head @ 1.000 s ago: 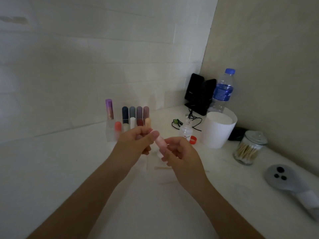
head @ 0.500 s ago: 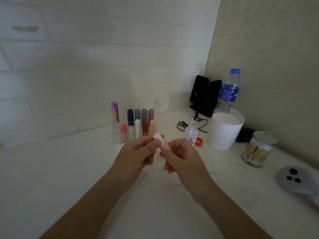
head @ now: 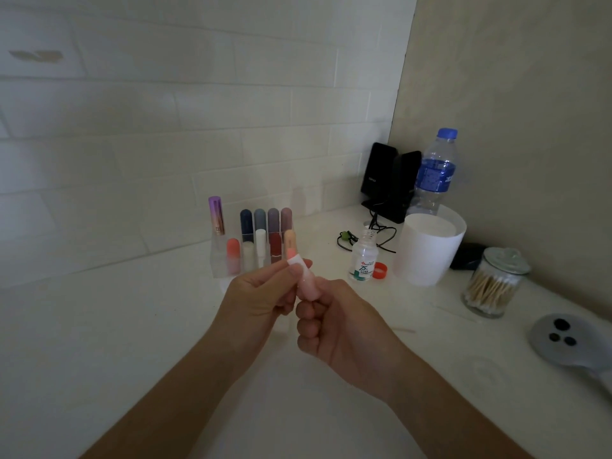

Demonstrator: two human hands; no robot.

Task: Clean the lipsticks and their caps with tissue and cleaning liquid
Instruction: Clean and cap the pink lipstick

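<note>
While lipsticks [head: 261, 241] stand racked, swabs [head: 486, 289] fill the jar [head: 505, 262].

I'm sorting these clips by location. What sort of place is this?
Probably a home vanity or bathroom counter: a white tiled wall behind a pale countertop, a clear rack of lipsticks, and a glass jar of cotton swabs.

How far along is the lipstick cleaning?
Done: small clear liquid bottle stands open, red cap beside it. In hand: right hand grips pale pink lipstick tube, left hand pinches white tissue at its top. Left: apparently coloured lipsticks standing in the clear rack.
</note>
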